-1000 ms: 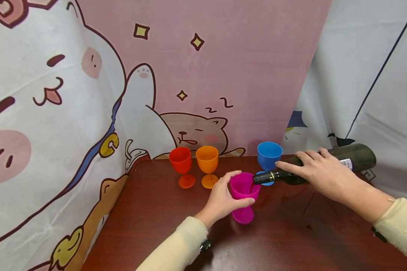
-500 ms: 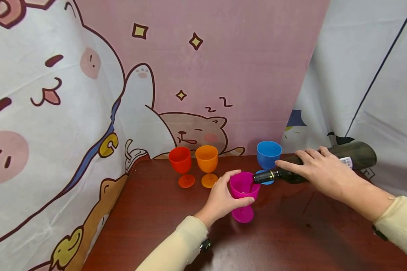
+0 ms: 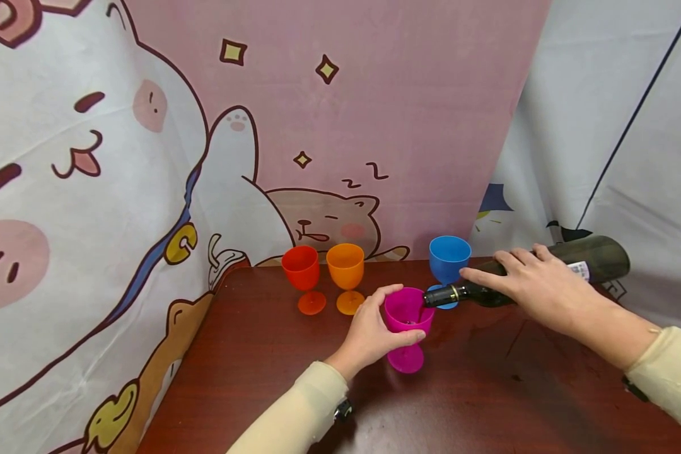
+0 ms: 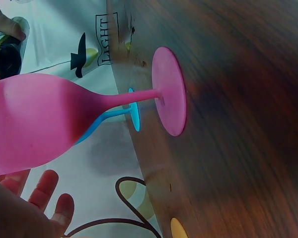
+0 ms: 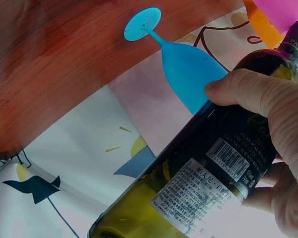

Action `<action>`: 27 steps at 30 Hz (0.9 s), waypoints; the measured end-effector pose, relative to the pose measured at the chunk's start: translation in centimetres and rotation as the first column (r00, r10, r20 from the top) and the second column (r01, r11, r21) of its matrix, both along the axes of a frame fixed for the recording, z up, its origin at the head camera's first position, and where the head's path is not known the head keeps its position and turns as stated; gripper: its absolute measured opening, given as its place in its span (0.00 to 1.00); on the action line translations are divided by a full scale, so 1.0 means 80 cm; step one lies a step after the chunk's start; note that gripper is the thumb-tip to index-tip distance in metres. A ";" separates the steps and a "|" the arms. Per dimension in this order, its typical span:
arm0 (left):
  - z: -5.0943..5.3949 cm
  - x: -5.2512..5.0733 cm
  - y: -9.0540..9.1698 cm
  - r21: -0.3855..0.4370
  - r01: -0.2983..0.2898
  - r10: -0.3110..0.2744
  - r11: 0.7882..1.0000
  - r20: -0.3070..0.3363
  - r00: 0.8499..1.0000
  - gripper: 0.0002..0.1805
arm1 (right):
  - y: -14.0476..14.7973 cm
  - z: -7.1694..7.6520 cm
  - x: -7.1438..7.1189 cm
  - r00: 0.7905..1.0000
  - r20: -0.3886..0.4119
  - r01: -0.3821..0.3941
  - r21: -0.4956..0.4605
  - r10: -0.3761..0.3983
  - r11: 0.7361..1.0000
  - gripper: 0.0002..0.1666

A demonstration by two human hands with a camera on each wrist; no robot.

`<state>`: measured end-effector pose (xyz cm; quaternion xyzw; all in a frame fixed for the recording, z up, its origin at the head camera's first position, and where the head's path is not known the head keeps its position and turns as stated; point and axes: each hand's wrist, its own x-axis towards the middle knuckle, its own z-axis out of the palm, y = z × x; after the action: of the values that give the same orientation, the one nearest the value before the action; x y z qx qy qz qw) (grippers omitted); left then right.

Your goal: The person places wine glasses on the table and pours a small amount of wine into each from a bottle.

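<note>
My left hand (image 3: 369, 331) holds the bowl of a magenta goblet (image 3: 405, 318), thumb on the near side and fingers on the far side. The goblet stands upright on the brown table (image 3: 261, 372); its stem and foot show in the left wrist view. My right hand (image 3: 545, 290) grips a dark green wine bottle (image 3: 596, 260) around its body. The bottle leans nearly level, its mouth at the goblet's right rim. A thin stream of dark red liquid runs from it into the goblet. In the right wrist view, the bottle's back label (image 5: 196, 196) faces the camera.
A blue goblet (image 3: 449, 255) stands just behind the bottle's neck, its foot partly covered. Red (image 3: 302, 271) and orange goblets (image 3: 346, 268) stand side by side at the back left. A printed cartoon cloth (image 3: 408, 126) hangs behind the table.
Both hands, the goblet and the bottle stay almost in place while the liquid keeps running. The whole view shifts very slightly. Small bubbles show inside the goblet.
</note>
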<state>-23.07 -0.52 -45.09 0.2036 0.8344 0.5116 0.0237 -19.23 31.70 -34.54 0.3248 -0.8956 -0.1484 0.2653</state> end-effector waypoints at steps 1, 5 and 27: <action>0.000 0.000 0.000 0.001 0.001 -0.001 1.000 -0.001 1.000 0.47 | 0.000 0.000 0.000 1.000 -0.002 -0.003 -0.002 0.003 1.000 0.59; 0.000 0.001 0.000 0.003 0.004 -0.004 1.000 0.000 1.000 0.47 | 0.000 0.001 0.000 1.000 -0.006 -0.006 -0.002 0.006 1.000 0.60; 0.000 0.001 -0.001 0.002 0.003 -0.003 1.000 0.005 1.000 0.47 | -0.002 0.003 0.002 0.999 -0.025 -0.020 -0.004 0.020 1.000 0.58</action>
<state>-22.95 -0.57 -45.07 0.2037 0.8334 0.5130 0.0266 -19.07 31.53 -34.28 0.3315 -0.8891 -0.1480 0.2788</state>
